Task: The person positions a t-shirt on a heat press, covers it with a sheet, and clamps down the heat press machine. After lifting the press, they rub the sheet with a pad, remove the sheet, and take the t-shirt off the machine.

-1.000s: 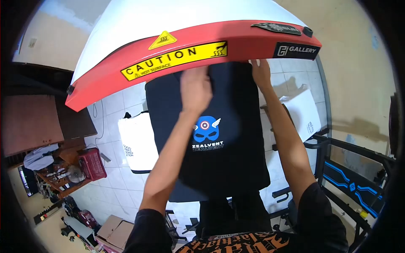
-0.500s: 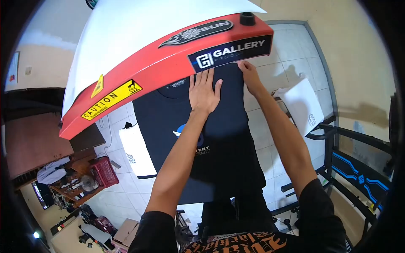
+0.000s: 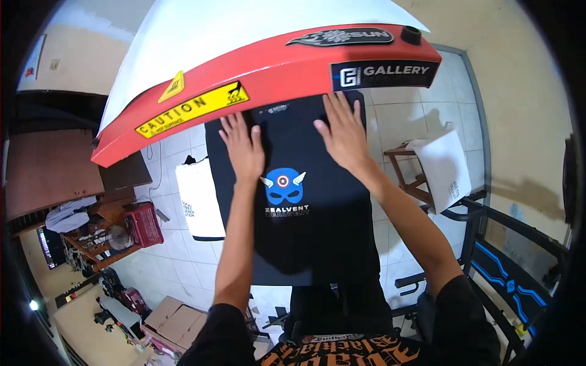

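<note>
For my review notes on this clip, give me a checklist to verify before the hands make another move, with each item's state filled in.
1. Left hand open and flat on the black shirt: ok.
2. Right hand open and flat on it: ok.
3. Fingertips safely apart from the red machine edge: cannot tell; they appear right at it, and depth is unclear.
4. Blue mask print face up, uncovered by hands: ok.
5. Shirt smooth around the print: ok, no large folds show.
6. Machine cool: cannot tell; the caution label only warns of a hot surface.
</note>
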`<state>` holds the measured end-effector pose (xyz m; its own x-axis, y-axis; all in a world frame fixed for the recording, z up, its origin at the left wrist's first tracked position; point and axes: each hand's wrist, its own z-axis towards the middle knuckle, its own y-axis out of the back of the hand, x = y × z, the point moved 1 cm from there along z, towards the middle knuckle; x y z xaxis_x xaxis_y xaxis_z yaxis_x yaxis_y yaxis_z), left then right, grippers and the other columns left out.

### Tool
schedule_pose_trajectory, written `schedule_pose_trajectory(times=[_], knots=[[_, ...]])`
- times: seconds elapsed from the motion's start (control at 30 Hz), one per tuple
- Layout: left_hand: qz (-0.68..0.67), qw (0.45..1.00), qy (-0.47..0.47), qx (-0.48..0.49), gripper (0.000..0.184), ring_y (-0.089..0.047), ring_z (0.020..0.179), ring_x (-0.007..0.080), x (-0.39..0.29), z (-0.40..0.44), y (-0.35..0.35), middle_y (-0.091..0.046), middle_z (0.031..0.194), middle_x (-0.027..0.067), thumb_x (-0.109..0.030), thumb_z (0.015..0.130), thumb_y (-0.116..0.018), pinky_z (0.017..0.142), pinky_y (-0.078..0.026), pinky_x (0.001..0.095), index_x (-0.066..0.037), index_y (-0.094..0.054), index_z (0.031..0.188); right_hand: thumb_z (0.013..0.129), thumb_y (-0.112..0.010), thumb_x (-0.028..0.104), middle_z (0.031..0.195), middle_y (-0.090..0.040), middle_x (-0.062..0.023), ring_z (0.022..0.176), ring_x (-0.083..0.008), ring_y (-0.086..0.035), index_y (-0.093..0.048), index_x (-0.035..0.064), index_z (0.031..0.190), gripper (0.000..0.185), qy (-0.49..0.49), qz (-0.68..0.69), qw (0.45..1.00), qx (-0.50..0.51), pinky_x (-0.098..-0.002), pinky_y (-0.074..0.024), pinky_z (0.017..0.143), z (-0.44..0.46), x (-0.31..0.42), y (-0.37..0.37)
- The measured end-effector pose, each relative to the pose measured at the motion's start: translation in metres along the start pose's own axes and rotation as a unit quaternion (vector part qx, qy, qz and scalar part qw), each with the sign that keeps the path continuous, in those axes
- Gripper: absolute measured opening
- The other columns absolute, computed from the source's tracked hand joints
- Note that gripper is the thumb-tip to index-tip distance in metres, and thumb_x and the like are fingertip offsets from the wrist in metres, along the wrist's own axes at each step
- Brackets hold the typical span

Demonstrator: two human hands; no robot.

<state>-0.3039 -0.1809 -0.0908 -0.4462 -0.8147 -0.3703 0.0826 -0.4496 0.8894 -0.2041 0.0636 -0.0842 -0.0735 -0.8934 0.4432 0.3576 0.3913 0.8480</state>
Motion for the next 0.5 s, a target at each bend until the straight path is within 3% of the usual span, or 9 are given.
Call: schedule_pose_trajectory(times=[0.07,0.2,0.37,0.5], knots=[[0.121,0.992,0.000,0.025,0.066,-0.017,0.160,0.0311,0.039,-0.001,-0.004,-0.023,0.173,0.0082,-0.048,0.110,-0.035,0.128,-0.007,0.0540,-0.015,-0.025,0.166,0.107,-0.043,0.048,0.168,-0.032,-0.0134,0.156,-0.0305,-0.027,-0.035,0.0020,0.159,0.069,-0.001,-0.076,0.997,0.033,-0.0568,-0.0149,0.127,-0.002,0.007,-0.022],[0.147,0.989,0.009,0.029,0.064,-0.020,0.160,0.0263,0.055,0.018,-0.002,-0.027,0.172,0.0037,-0.051,0.109,-0.035,0.128,-0.010,0.0525,-0.022,-0.028,0.166,0.108,-0.040,0.050,0.169,-0.031,-0.0094,0.156,-0.0280,-0.027,-0.032,0.0060,0.162,0.070,-0.026,-0.122,0.992,0.010,-0.0551,-0.0165,0.127,0.011,0.002,-0.036],[0.116,0.993,-0.012,0.003,0.063,-0.020,0.159,0.0299,0.070,0.021,0.000,-0.025,0.172,0.0081,-0.049,0.109,-0.035,0.128,-0.012,0.0527,-0.021,-0.030,0.165,0.108,-0.041,0.050,0.168,-0.034,-0.0107,0.155,-0.0300,-0.029,-0.034,0.0060,0.161,0.069,-0.005,-0.168,0.985,-0.029,-0.0553,-0.0207,0.126,0.014,-0.003,-0.042],[0.130,0.991,0.026,0.009,0.062,-0.019,0.159,0.0313,0.070,-0.028,0.019,-0.024,0.172,0.0084,-0.046,0.110,-0.038,0.128,-0.015,0.0522,-0.020,-0.031,0.165,0.106,-0.048,0.046,0.166,-0.035,-0.0158,0.154,-0.0343,-0.031,-0.035,0.0027,0.159,0.070,0.049,-0.114,0.992,0.019,-0.0580,-0.0228,0.125,-0.029,0.013,-0.018]])
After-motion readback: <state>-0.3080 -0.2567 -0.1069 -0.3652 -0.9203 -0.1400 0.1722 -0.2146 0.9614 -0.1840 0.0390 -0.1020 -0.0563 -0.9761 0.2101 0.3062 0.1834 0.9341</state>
